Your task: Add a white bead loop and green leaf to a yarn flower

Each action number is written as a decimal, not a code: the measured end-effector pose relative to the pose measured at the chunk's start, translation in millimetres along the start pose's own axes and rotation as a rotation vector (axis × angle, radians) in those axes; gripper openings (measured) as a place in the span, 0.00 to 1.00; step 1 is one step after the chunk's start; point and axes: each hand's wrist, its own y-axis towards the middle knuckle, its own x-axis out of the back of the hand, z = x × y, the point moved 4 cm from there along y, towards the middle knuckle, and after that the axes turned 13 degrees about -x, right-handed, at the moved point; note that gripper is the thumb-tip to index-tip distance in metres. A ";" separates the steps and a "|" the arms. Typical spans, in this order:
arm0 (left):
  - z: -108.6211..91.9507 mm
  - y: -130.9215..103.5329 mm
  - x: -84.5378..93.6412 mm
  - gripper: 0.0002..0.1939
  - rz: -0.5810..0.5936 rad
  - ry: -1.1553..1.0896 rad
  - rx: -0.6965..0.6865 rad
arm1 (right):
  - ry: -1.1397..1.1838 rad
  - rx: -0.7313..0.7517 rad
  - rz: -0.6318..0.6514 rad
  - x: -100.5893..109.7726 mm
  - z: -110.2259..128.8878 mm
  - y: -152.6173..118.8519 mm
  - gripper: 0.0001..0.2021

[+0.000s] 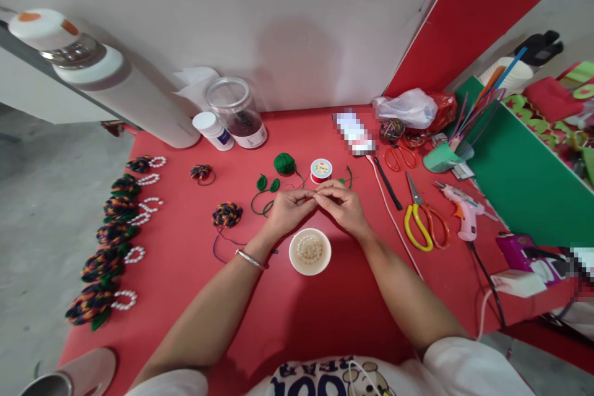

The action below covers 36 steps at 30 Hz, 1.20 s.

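My left hand [293, 209] and my right hand [342, 204] meet fingertip to fingertip above the red table, both closed in a pinch. What lies between the fingers is too small to make out. Just beyond them stands a spool of thread [321, 169] with a pale label. A white bowl of pearl-like beads [310, 252] sits below my hands, between my forearms. To the left of my fingers are a green yarn ball [284, 164] and small green crocheted leaves [268, 184] with trailing yarn. A multicoloured crocheted flower [227, 215] lies further left.
Several crocheted pieces with bead loops [116, 232] line the left edge. Scissors [420, 213], a pink glue gun [465, 210] and a phone [355, 133] with a cable lie right. A tall flask [134, 96] and a clear jar [239, 114] stand at the back left.
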 end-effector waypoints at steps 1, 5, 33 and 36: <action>-0.3 0.2 0.0 0.12 0.023 -0.017 0.001 | 0.019 -0.019 0.001 0.3 -0.8 -0.4 0.09; -0.5 0.4 1.1 0.15 0.079 -0.107 0.015 | 0.175 -0.174 0.056 -0.7 -9.9 -2.3 0.17; -0.3 1.5 9.9 0.08 -0.081 -0.140 0.058 | -0.140 -0.053 -0.037 -6.5 -13.7 -9.8 0.08; 3.3 1.0 9.9 0.08 -0.046 -0.140 0.061 | -0.118 -0.052 -0.038 -5.9 -12.2 -9.0 0.07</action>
